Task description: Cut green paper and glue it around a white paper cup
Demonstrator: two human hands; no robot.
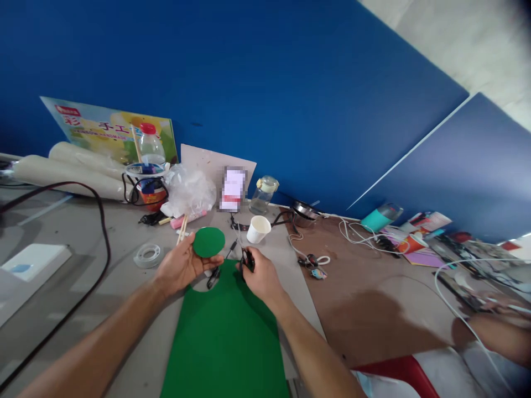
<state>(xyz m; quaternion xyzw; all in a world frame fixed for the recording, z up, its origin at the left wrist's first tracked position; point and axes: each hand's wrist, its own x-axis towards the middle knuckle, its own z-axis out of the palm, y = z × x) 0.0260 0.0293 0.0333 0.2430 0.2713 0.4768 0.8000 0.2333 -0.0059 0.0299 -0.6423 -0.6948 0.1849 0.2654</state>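
Note:
A round green paper disc (pixel 209 242) is held in my left hand (pixel 182 265), its thumb and fingers at the disc's edge. My right hand (pixel 262 277) grips a pair of black-handled scissors (pixel 248 258), blades pointing away from me. Below both hands lies a large green sheet (pixel 226 337), with a rounded cut-out at its upper left corner. In that gap some small dark item shows, too unclear to name. A white paper cup (pixel 259 229) stands just beyond the scissors.
A roll of clear tape (pixel 148 255) lies left of my left hand. Behind stand a plastic bag (pixel 191 190), a phone (pixel 232 189) and a glass jar (pixel 264 194). Keys (pixel 314 265) and cables lie to the right. Another person's arm (pixel 493 337) rests at far right.

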